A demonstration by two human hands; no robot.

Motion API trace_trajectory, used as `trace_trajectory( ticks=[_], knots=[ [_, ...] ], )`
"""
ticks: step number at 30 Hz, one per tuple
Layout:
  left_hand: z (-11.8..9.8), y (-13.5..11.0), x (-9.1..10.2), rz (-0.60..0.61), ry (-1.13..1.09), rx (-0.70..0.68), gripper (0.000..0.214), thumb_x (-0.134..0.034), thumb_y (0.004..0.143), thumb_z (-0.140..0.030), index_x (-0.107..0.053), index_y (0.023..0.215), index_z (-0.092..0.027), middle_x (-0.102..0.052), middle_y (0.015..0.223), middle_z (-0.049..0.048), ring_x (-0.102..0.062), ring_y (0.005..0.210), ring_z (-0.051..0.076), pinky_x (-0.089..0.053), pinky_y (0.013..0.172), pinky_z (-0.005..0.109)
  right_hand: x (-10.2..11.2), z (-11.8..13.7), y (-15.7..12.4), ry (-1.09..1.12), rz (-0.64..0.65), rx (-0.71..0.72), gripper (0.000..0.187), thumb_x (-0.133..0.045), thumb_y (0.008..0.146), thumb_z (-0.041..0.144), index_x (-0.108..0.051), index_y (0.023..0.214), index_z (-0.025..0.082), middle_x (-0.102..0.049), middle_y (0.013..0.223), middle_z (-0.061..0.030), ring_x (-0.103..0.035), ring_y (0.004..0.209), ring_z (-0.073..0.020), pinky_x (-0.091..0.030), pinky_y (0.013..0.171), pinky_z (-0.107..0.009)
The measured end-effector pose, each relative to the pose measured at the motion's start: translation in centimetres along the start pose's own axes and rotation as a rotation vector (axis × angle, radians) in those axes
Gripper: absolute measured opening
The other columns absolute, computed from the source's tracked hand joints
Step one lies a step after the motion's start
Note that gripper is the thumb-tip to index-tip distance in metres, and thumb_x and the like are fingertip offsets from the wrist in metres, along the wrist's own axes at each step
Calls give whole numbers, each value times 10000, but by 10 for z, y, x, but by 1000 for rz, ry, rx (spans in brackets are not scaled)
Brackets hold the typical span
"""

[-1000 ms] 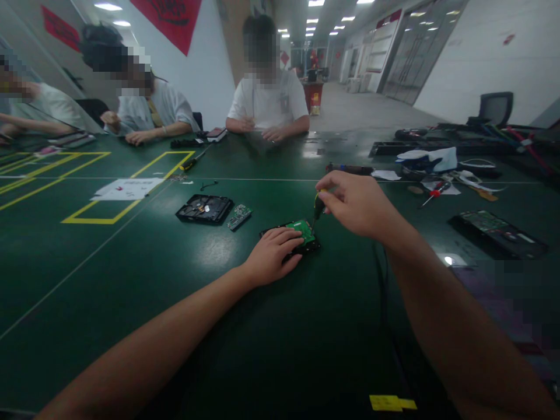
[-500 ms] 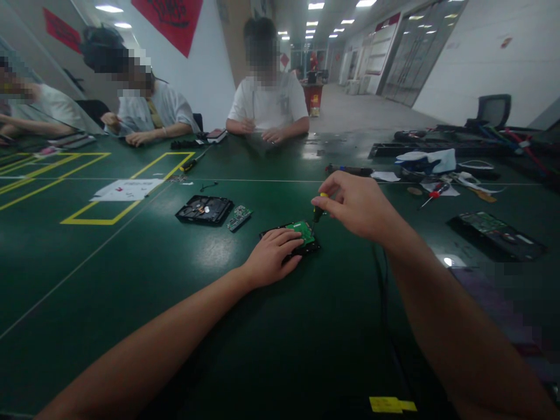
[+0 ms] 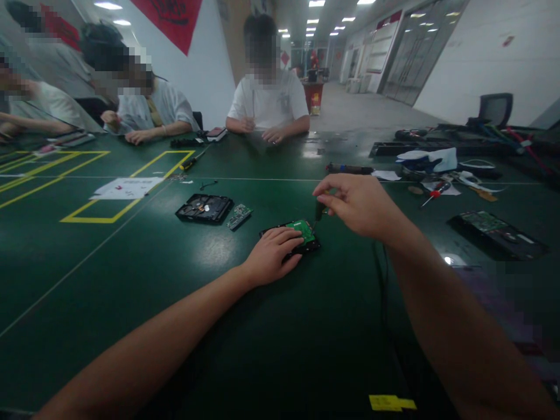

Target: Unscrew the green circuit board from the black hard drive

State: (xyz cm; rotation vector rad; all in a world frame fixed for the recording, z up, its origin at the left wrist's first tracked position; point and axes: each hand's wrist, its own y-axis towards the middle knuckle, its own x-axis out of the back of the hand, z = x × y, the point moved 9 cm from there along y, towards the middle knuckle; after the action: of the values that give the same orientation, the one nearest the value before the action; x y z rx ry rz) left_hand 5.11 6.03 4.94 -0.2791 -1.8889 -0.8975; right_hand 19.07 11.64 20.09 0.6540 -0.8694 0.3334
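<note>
Over the last half second the right hand (image 3: pixel 355 203) has shifted its fingers on the screwdriver (image 3: pixel 319 209), so the yellow end of the handle, visible before, is now covered; the left hand (image 3: pixel 272 256) has stayed where it was. That suggests one small turn at the same corner of the green board (image 3: pixel 308 231), with the work there probably unfinished (behind the seated people, another person (image 3: pixel 65 61) has come into view at far left). The right grip is a pinch, thumb and fingers closed about the handle; the left grip is unclenched, fingers laid across the board and its black unit (image 3: pixel 311 247), which lies on the bench (image 3: pixel 175 303) between the forearms, right of a loose circuit board (image 3: pixel 239 217). Whether the tip sits in a screw, I cannot tell.
</note>
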Motion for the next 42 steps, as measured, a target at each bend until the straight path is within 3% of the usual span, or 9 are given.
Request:
trace_trajectory(
  ticks=[5,15,24,30,37,42],
  knots=[
    [2,0,-1,3,-9,4,405,-611,1030,-356,-625,1416,-236,-668,1437,101,-586,1380,302,-466,1170,564,4,-3,0,-29,-26,-44,167,-690,929,259,-760,1066,193,-800,905,-71,-745,834,-248,-528,765,-358],
    [0,0,1,3,-17,6,399,-610,1030,-363,-637,1408,-238,-668,1436,103,-592,1371,305,-467,1170,569,-2,-4,0,3,-12,-55,146,-680,930,316,-755,1015,224,-791,919,-60,-733,851,-247,-529,751,-359],
    [-1,0,0,5,-13,-1,395,-609,1031,-347,-636,1401,-210,-671,1431,110,-587,1376,297,-464,1175,551,0,-2,-1,-20,24,-52,232,-657,917,234,-763,1121,207,-805,1019,-77,-737,822,-237,-528,758,-363],
    [0,0,0,4,-4,4,402,-612,1028,-345,-635,1409,-217,-668,1433,117,-590,1374,303,-470,1170,549,-1,-6,-1,-27,-11,-94,147,-657,875,222,-735,999,208,-776,871,-55,-717,773,-227,-498,708,-336],
    [1,0,0,1,-10,8,402,-618,1025,-358,-635,1406,-231,-667,1435,109,-594,1367,307,-474,1162,570,-6,-7,-3,31,55,-81,124,-649,879,242,-693,993,218,-665,680,12,-602,613,-171,-440,667,-323],
    [-1,1,2,-5,-14,0,391,-616,1025,-346,-640,1399,-237,-671,1431,99,-599,1361,302,-477,1160,565,-5,-2,-4,2,59,-49,111,-660,874,262,-696,974,228,-716,775,-15,-642,707,-195,-446,679,-321]
  ],
)
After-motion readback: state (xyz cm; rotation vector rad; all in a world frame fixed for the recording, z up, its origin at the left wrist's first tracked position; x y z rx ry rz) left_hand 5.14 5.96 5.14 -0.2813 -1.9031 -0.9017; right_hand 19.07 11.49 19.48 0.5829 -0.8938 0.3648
